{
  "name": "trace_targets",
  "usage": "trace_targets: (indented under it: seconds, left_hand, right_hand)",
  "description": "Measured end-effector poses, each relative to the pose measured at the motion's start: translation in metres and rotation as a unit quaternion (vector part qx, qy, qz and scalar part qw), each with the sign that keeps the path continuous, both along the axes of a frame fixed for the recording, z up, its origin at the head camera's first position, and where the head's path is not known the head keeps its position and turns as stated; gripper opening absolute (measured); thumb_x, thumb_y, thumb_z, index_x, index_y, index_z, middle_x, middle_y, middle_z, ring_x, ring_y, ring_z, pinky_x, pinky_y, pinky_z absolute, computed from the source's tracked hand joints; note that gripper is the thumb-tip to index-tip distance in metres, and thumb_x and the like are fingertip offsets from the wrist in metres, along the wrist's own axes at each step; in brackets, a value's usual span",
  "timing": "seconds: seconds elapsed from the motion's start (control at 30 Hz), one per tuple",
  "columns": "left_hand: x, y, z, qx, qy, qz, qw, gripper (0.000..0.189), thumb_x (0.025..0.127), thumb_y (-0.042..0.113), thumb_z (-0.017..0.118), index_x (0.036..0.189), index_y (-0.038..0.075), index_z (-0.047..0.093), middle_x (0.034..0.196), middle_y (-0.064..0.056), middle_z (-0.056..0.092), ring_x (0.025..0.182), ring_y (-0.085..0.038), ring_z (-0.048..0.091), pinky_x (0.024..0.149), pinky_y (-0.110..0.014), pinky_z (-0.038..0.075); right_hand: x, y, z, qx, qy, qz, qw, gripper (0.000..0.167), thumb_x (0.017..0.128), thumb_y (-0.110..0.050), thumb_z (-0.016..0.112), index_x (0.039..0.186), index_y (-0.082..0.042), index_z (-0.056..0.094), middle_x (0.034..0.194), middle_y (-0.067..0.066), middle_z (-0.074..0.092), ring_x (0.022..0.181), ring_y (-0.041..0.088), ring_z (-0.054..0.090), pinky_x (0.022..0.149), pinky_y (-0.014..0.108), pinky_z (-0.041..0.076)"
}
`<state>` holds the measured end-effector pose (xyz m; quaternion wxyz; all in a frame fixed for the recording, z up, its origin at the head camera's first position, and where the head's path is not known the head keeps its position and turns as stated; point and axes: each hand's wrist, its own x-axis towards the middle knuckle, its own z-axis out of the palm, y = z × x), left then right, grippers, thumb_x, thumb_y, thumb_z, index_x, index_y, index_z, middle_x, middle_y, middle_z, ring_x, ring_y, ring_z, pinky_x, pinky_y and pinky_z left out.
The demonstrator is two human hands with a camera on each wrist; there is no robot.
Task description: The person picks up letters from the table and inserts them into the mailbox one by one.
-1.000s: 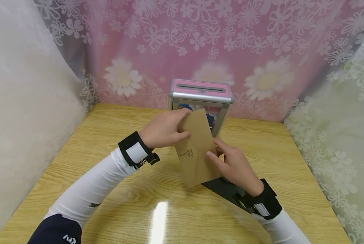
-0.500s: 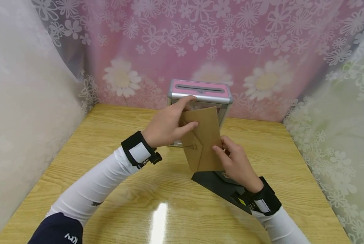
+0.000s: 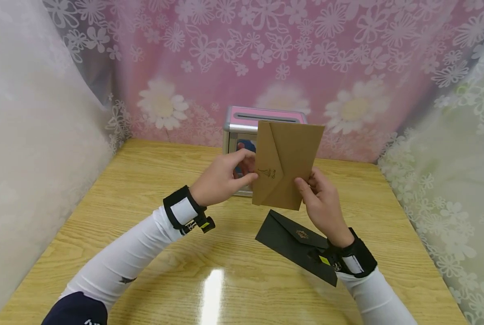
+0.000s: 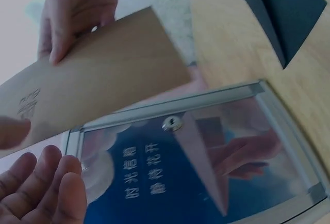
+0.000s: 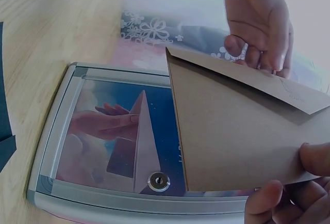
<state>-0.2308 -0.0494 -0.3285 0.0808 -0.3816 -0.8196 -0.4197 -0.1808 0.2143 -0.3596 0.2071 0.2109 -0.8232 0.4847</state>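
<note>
The right hand pinches the brown envelope by its side edge near a lower corner, the thumb on the front face and the other fingers behind. This envelope is in the air above the worktop, almost upright, and in the head view it covers a part of the silver-framed box. I think the grip is at the side so that the flap and its small printed drawing stay uncovered.

The left hand is at the opposite side edge. Its fingers are bent, with a clear gap to the thumb, and they have no firm hold of anything. Whether they touch the paper, I cannot tell surely; perhaps this hand is there to steady the less supported side.

The box stands close to the far edge of the worktop, a little right of its middle. Its slot is on top and the lock is on the front, so probably it is turned to be reached from the person's side. The black envelope lies flat between the middle and the right edge, flap side up and slanted; it seems kept apart, as no hand holds it.
</note>
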Motion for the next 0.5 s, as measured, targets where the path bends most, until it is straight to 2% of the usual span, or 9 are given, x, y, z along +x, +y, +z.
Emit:
trace_targets:
  seconds: [0.13, 0.27, 0.4, 0.5]
  left_hand:
    - [0.000, 0.005, -0.008, -0.006, 0.000, 0.008, 1.0000, 0.010, 0.099, 0.018, 0.065, 0.106, 0.010, 0.064, 0.091, 0.002, 0.069, 0.083, -0.009, 0.064, 0.067, -0.027, 0.050]
    - [-0.001, 0.009, -0.011, 0.003, 0.013, 0.013, 0.9998, 0.008, 0.101, 0.015, 0.061, 0.094, 0.011, 0.060, 0.085, 0.001, 0.065, 0.074, -0.012, 0.060, 0.064, -0.027, 0.046]
    - [-0.004, 0.010, -0.010, 0.032, 0.030, 0.019, 0.9988, 0.010, 0.102, 0.012, 0.059, 0.093, 0.010, 0.058, 0.079, 0.000, 0.058, 0.069, -0.012, 0.053, 0.062, -0.027, 0.043]
    - [-0.008, 0.011, -0.006, 0.055, 0.045, 0.024, 0.9972, 0.008, 0.102, 0.011, 0.058, 0.095, 0.008, 0.059, 0.078, -0.001, 0.056, 0.067, -0.013, 0.051, 0.062, -0.028, 0.042]
  right_hand:
    - [-0.004, 0.000, 0.000, -0.010, 0.001, 0.012, 0.9999, 0.027, 0.102, -0.001, 0.054, 0.128, -0.003, 0.058, 0.066, 0.010, 0.048, 0.054, 0.014, 0.041, 0.054, 0.027, 0.037]
    - [-0.008, -0.001, -0.001, -0.011, 0.000, 0.015, 0.9998, 0.025, 0.103, -0.005, 0.054, 0.128, -0.004, 0.058, 0.069, 0.012, 0.054, 0.055, 0.016, 0.044, 0.055, 0.027, 0.039]
    - [-0.013, -0.002, 0.003, -0.004, 0.002, 0.012, 0.9999, 0.028, 0.103, -0.008, 0.054, 0.131, -0.004, 0.057, 0.086, 0.016, 0.068, 0.064, 0.015, 0.056, 0.060, 0.026, 0.046]
    - [-0.019, -0.003, 0.011, -0.011, -0.004, 0.015, 0.9998, 0.032, 0.104, -0.009, 0.054, 0.136, -0.006, 0.055, 0.106, 0.017, 0.072, 0.080, 0.012, 0.066, 0.066, 0.026, 0.051]
